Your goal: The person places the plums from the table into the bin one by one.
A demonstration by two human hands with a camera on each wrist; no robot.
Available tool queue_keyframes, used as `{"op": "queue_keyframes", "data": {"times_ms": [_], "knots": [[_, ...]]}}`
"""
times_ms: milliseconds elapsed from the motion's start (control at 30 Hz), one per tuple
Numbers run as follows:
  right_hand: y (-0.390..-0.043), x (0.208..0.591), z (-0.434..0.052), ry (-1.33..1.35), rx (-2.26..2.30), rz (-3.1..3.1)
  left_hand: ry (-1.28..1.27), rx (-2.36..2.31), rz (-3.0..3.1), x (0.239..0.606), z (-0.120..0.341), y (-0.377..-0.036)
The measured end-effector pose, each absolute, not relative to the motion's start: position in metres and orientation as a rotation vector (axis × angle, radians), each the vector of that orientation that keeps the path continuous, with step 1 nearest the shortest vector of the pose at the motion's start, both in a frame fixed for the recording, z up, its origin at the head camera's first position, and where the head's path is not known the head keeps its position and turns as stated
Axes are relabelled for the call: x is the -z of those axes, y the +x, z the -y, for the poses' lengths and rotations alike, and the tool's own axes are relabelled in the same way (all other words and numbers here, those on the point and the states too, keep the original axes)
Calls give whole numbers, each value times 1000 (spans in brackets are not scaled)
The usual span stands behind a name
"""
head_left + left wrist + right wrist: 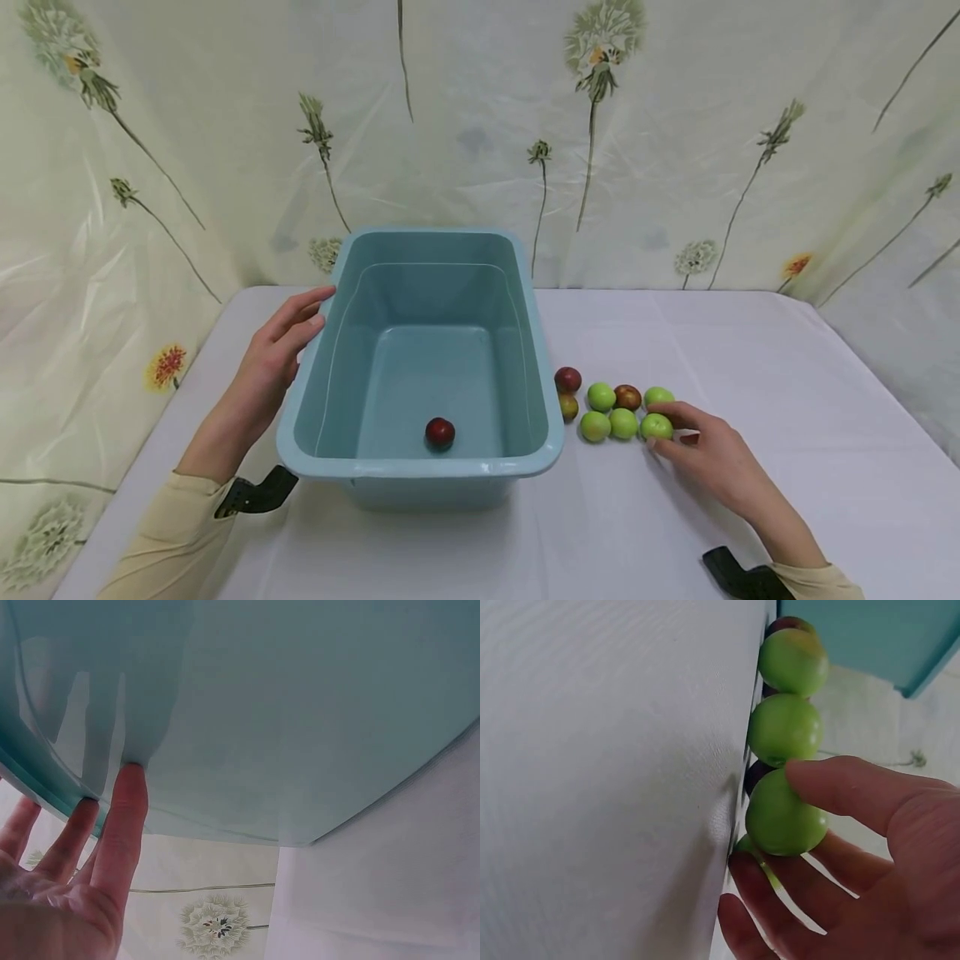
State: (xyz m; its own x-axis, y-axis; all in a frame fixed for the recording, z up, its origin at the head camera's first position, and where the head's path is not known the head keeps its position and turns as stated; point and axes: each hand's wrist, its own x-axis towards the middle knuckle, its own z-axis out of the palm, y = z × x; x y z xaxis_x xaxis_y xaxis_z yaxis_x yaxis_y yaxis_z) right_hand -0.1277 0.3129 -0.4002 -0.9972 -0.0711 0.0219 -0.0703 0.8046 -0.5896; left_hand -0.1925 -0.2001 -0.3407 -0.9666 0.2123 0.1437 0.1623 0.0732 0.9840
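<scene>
Right of centre on the table point(750, 350), your right hand point(716, 458) pinches a glossy green round fruit point(657, 427) between thumb and fingers, beside other green and reddish fruits point(623, 423); your left hand point(266, 358), fingers nearly straight, touches the side of a pale-blue plastic basin point(420, 468). White cloth point(600, 533) covers the table; dandelion-printed sheeting point(450, 150) hangs behind. Inside the basin lies one dark-red round fruit point(439, 432).

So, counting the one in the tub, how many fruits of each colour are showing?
Green fruits: 5
Red or reddish-brown fruits: 3, including one in the tub
Mottled yellowish-brown fruit: 1
Total in sight: 9
</scene>
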Motion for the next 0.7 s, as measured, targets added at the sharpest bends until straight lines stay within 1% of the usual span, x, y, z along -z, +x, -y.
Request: {"op": "queue_keyframes", "data": {"times_ms": [333, 700], "knots": [[-126, 394, -307, -60, 954, -3026, 409, -2083, -2275, 338, 200, -192], [-124, 388, -299, -133, 977, -3138, 405, -2101, -2258, 338, 201, -192]]}}
